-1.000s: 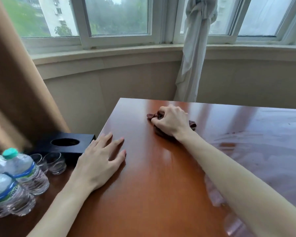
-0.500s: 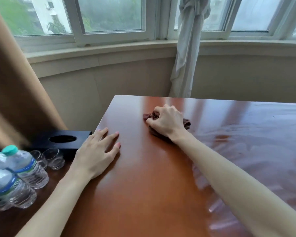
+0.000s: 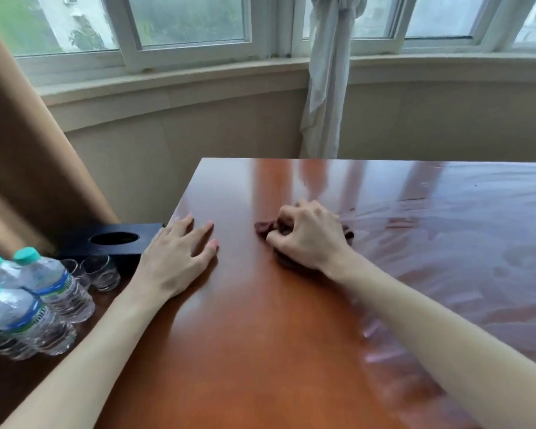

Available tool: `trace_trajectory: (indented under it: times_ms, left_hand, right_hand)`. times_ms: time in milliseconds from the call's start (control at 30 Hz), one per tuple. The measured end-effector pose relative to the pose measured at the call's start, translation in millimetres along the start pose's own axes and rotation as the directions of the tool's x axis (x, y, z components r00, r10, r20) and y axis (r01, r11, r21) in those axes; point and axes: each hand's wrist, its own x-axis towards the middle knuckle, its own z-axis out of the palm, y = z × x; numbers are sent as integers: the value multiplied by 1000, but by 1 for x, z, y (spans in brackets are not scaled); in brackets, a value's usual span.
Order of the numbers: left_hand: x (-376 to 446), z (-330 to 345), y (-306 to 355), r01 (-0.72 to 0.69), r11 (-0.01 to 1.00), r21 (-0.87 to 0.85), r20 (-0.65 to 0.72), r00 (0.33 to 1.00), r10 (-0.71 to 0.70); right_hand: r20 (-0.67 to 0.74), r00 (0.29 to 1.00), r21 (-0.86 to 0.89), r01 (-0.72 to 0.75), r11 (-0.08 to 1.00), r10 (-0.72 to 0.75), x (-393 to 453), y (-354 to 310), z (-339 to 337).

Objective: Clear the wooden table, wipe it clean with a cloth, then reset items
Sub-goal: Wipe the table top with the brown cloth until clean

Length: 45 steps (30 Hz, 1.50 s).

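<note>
The glossy reddish wooden table (image 3: 260, 351) fills the lower right of the head view. My right hand (image 3: 307, 239) grips a dark maroon cloth (image 3: 263, 227) bunched under the palm and presses it on the tabletop near the middle. My left hand (image 3: 177, 258) rests flat with fingers spread near the table's left edge. Damp streaks shine on the table's right half.
On a lower dark surface to the left stand three water bottles (image 3: 34, 305) with teal caps, two small glasses (image 3: 101, 272) and a black box (image 3: 115, 243) with a round hole. A tan curtain (image 3: 22, 150) hangs at left, a tied white curtain (image 3: 328, 72) behind the table.
My right hand has dragged the cloth toward me and slightly left across the table. My left hand stays flat near the left edge.
</note>
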Motion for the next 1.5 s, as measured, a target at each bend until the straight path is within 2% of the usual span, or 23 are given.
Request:
trace_trajectory:
  times_ms: [200, 333, 433, 567, 733, 867, 1000, 1100, 1300, 1400, 1500]
  left_hand:
    - [6, 5, -6, -1, 999, 53, -16, 1000, 2]
    - [7, 4, -7, 15, 999, 39, 14, 1000, -15]
    - [5, -1, -3, 34, 999, 6, 50, 998, -34]
    - [3, -7, 3, 27, 999, 32, 105, 994, -30]
    - [9, -15, 35, 5, 947, 323, 202, 977, -74]
    - [0, -4, 57, 53, 987, 149, 171, 982, -78]
    - [0, 11, 53, 85, 991, 103, 127, 987, -98]
    - [-6, 11, 49, 94, 992, 83, 82, 991, -101]
    - [3, 18, 45, 116, 988, 101, 55, 991, -122]
    - [3, 19, 46, 123, 985, 117, 48, 990, -130]
    - [2, 18, 46, 122, 989, 83, 54, 990, -127]
  right_hand:
    - [-87, 982, -5, -166, 986, 165, 178, 52, 53]
    - [-115, 963, -16, -247, 969, 243, 222, 62, 67]
    - [-90, 973, -40, -218, 975, 213, 188, 50, 58]
    - [-25, 992, 0, -123, 992, 123, 82, 13, 30]
    - [4, 998, 26, 70, 997, -70, -69, -37, -12]
    - [29, 987, 43, 154, 987, -156, -111, -48, -25]
    - [46, 998, 8, 47, 999, -47, -30, -21, -9]
    - [1, 997, -23, -78, 997, 78, 53, 8, 12]
    - [-77, 978, -12, -194, 981, 192, 203, 62, 56]
    - [-81, 974, -22, -215, 976, 212, 230, 72, 64]
    - [-87, 977, -43, -201, 979, 196, 203, 64, 59]
